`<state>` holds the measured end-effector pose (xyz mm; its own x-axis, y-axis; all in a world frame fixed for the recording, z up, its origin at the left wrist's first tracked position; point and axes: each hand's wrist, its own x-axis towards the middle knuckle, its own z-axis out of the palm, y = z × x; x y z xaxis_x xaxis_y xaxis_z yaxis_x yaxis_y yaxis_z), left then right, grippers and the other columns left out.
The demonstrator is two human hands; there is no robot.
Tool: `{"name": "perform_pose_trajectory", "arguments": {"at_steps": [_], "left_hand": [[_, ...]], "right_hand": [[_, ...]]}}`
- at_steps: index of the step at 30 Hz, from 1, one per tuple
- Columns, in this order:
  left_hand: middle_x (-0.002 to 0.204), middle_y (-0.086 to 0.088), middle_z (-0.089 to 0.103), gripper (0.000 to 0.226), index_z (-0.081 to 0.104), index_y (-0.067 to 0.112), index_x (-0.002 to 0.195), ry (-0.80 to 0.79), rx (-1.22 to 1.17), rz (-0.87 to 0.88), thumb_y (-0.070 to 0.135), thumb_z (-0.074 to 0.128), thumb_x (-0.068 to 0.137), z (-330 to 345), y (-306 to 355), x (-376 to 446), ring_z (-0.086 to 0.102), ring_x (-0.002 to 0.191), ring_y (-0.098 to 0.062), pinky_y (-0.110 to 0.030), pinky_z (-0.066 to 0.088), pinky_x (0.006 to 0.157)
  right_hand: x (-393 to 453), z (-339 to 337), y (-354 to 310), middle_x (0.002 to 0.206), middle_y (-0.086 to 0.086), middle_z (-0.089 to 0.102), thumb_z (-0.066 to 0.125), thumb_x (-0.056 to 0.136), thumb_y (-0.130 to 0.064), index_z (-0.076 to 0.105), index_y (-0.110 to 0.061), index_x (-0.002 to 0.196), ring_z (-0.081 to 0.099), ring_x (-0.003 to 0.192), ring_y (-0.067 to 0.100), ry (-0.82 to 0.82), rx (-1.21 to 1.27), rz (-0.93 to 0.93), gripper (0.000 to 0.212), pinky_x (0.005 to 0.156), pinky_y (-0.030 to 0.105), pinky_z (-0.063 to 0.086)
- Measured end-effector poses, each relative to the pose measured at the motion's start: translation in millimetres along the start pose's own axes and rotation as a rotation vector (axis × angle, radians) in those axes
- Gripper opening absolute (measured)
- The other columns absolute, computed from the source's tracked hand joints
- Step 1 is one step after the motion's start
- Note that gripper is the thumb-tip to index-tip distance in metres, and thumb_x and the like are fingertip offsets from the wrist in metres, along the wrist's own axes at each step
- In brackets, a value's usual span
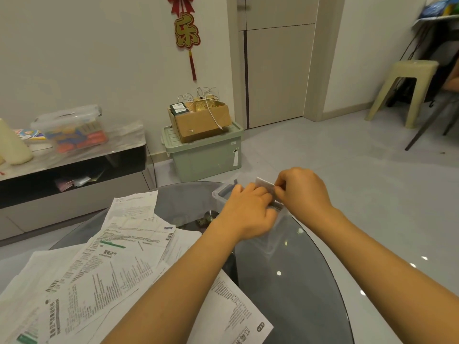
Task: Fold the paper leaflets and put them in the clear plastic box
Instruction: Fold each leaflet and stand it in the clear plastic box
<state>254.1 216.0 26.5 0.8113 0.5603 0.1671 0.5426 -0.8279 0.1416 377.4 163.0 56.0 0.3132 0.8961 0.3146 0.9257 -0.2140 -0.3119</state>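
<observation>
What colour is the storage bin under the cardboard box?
Pale green storage bin, seen in the head view.

A small folded leaflet (pixel 267 188) is sitting above the clear plastic box (pixel 221 192), while unfolded printed leaflets (pixel 111 264) are lying overlapped, spreading across the table's left.

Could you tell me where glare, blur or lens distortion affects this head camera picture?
Head view: bright ceiling-light glare spots the glass table; the folded leaflet between the left hand and right hand is softly blurred, and so is the clear plastic box; the wide-angle lens tilts the door and the wall edges.
</observation>
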Motion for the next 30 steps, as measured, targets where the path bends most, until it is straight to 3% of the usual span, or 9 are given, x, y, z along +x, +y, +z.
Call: {"name": "perform_pose_trajectory", "arguments": {"at_steps": [6,10,15,22,24,26,28,30], "left_hand": [[0.107,0.002,0.061,0.056,0.063,0.016,0.102,0.046,-0.026,-0.023,0.039,0.017,0.079,6.6,-4.2,-9.0,0.041,0.098,-0.013,-0.031,0.027,0.091],[0.109,0.002,0.062,0.060,0.064,0.018,0.108,0.071,-0.071,-0.030,0.038,0.015,0.080,6.2,-1.7,-12.2,0.043,0.101,-0.015,-0.032,0.026,0.091],[0.114,0.004,0.062,0.077,0.064,0.021,0.115,0.083,-0.040,-0.028,0.044,0.004,0.072,8.3,-4.5,-13.9,0.044,0.102,-0.014,-0.031,0.027,0.087],[0.114,0.004,0.062,0.078,0.064,0.021,0.115,0.081,0.012,-0.040,0.043,0.003,0.072,9.1,-10.6,-16.6,0.044,0.102,-0.013,-0.031,0.023,0.088],[0.118,0.005,0.060,0.076,0.062,0.022,0.119,0.067,0.014,-0.044,0.043,0.004,0.074,7.2,-13.0,-21.4,0.043,0.106,-0.011,-0.031,0.022,0.093],[0.123,0.005,0.058,0.071,0.060,0.023,0.122,0.039,0.019,-0.055,0.041,0.008,0.078,3.9,-15.5,-27.8,0.041,0.110,-0.011,-0.031,0.019,0.099],[0.129,0.006,0.054,0.064,0.056,0.023,0.126,0.000,0.022,-0.083,0.037,0.013,0.081,1.0,-20.2,-34.4,0.040,0.116,-0.011,-0.033,0.015,0.105],[0.134,0.007,0.051,0.064,0.053,0.024,0.129,-0.021,0.024,-0.125,0.036,0.014,0.080,-5.4,-25.2,-44.4,0.037,0.123,-0.010,-0.034,0.011,0.111]], "right_hand": [[5.0,10.7,-2.6,0.094,0.010,0.065,0.051,0.086,-0.003,0.066,-0.006,0.095,0.060,0.085,0.028,-0.087,-0.147,-0.044,0.018,0.063,0.030,0.041],[6.5,12.7,-10.6,0.079,0.004,0.057,0.057,0.083,-0.010,0.067,-0.012,0.093,0.053,0.080,0.024,-0.143,-0.291,-0.060,0.014,0.052,0.023,0.029],[7.9,15.3,-8.0,0.110,0.004,0.053,0.061,0.086,-0.015,0.067,-0.014,0.101,0.051,0.103,0.024,-0.156,-0.360,-0.031,0.017,0.066,0.027,0.033],[11.8,19.0,-3.2,0.116,0.011,0.048,0.056,0.085,-0.008,0.066,-0.006,0.104,0.054,0.101,0.030,-0.261,-0.117,0.091,0.022,0.068,0.029,0.038],[8.6,18.8,-6.1,0.109,0.012,0.047,0.055,0.085,-0.006,0.065,-0.003,0.097,0.055,0.093,0.032,-0.270,-0.063,0.103,0.016,0.066,0.028,0.037],[5.2,19.2,-10.1,0.091,0.010,0.042,0.054,0.084,-0.005,0.056,-0.003,0.074,0.049,0.078,0.030,-0.276,-0.027,0.119,0.010,0.057,0.026,0.034],[3.2,23.3,-14.1,0.071,0.006,0.031,0.054,0.083,-0.005,0.039,-0.010,0.057,0.039,0.064,0.024,-0.309,-0.004,0.124,0.030,0.047,0.024,0.024],[0.9,24.8,-21.8,0.062,0.005,0.022,0.053,0.083,-0.005,0.030,-0.012,0.053,0.028,0.053,0.018,-0.325,0.038,0.109,0.038,0.044,0.023,0.019]]}}
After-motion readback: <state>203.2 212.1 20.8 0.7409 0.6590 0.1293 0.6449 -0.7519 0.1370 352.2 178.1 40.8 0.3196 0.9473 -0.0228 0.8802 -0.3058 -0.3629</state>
